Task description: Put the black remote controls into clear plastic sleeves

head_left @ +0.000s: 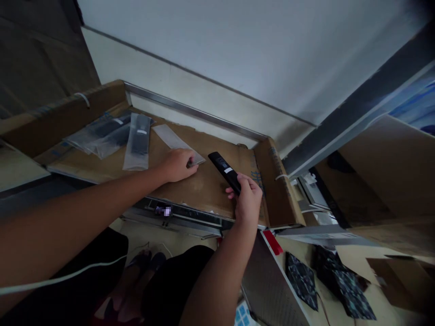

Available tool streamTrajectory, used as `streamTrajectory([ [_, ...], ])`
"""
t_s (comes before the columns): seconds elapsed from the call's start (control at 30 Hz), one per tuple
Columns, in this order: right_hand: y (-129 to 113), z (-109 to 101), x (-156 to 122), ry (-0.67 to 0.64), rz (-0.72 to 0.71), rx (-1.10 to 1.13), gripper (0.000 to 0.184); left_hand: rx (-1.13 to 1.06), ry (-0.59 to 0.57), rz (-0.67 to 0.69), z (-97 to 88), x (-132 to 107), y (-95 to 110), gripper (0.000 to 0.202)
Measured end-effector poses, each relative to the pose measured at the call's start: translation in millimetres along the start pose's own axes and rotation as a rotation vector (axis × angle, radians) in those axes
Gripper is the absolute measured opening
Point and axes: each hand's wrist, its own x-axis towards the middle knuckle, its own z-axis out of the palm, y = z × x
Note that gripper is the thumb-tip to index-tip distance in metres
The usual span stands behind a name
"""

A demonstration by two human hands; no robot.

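Holding the remote [226, 171] by its near end, the right hand [247, 200] is closed around it; the left hand [176, 165] pinches an empty bag [171, 138] flat on the cardboard [204, 188]. That end-only hold could let it tip out.

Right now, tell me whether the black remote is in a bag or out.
Out. The black remote is bare in the right hand; the left hand pinches an empty clear bag.

Two hands show, the left hand [177, 164] and the right hand [249, 199], with one bare remote [224, 171], one empty sleeve [176, 143], about three bagged remotes [139, 141] lying on one cardboard sheet [204, 185], and two dark panels [301, 280] lower right.
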Motion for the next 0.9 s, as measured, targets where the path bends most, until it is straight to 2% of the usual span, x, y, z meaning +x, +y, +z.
streamTrajectory([
  [0.07, -2.3, -2.2, -1.6, -0.035, 0.023, 0.023, 0.038, 0.018, -0.005, 0.007, -1.2, 0.5, 0.4, 0.016],
  [0.23, -2.2, -4.7, -2.3, -0.143, 0.064, -0.01, 0.039, 0.025, -0.051, -0.004, -7.2, 0.8, 3.9, 0.019],
  [0.47, -5.3, -5.6, -6.7, -0.235, 0.112, -0.027, 0.039, -0.064, -0.03, -0.038, -8.5, 0.8, 6.4, 0.016],
  [0.63, -4.7, -4.5, -6.4, -0.217, 0.102, -0.023, 0.038, -0.074, -0.03, -0.048, -9.3, 0.5, 7.9, 0.012],
  [0.9, -2.7, -6.2, -4.2, -0.19, 0.094, 0.002, 0.038, -0.061, -0.018, 0.021, -4.1, 1.2, 0.7, 0.015],
])
